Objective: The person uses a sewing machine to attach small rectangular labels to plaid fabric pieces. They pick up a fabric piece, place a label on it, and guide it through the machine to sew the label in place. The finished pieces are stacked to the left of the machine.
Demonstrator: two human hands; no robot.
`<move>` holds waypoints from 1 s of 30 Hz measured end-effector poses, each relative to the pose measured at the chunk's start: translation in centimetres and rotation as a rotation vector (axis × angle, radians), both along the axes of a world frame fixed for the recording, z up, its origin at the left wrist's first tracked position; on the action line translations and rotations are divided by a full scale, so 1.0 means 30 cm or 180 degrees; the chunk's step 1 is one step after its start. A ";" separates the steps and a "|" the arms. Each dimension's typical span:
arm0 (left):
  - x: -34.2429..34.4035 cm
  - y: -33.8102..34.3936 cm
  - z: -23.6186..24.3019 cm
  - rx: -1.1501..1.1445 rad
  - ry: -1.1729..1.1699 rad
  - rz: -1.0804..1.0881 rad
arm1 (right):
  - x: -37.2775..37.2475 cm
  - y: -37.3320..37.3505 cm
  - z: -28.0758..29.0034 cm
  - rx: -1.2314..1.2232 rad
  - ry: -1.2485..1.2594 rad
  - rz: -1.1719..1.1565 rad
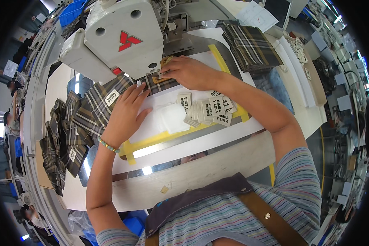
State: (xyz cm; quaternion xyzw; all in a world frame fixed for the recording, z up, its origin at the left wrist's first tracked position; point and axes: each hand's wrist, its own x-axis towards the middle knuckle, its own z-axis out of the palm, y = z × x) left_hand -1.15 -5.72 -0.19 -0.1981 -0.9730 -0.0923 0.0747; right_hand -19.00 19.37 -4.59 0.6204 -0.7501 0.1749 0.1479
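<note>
A white industrial sewing machine (123, 37) with a red emblem stands over a plaid fabric piece (164, 85) under its needle area. My right hand (192, 74) is bent at the needle area, fingertips closed on something small that I cannot make out, beside a tan metal plate (167, 60). My left hand (128, 110), with a beaded bracelet, rests with spread fingers at the left end of that piece, next to a larger plaid piece (98, 107) bearing a cream label (112, 96). Loose cream printed labels (209, 110) lie below my right hand on a white work surface (168, 137) edged in yellow tape.
A crumpled pile of plaid fabric (55, 143) hangs at the left. A stack of plaid pieces (250, 49) and papers (256, 16) lie at upper right. A blue bin (71, 12) is at top left, a blue object (133, 225) below the table (176, 184). Co-workers (12, 123) appear along the far left.
</note>
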 end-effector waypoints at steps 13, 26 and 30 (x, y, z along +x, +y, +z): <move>0.085 -0.116 0.021 0.0322 0.0299 0.0107 | 0.014 0.228 0.152 -0.0648 -0.0370 -0.0676; -0.033 0.000 0.004 0.0468 0.0666 -0.0572 | -0.070 0.266 0.081 -0.0795 0.0127 -0.0791; -0.103 0.075 0.012 0.0216 0.0427 -0.0617 | -0.121 0.305 0.060 -0.0681 -0.0038 -0.0780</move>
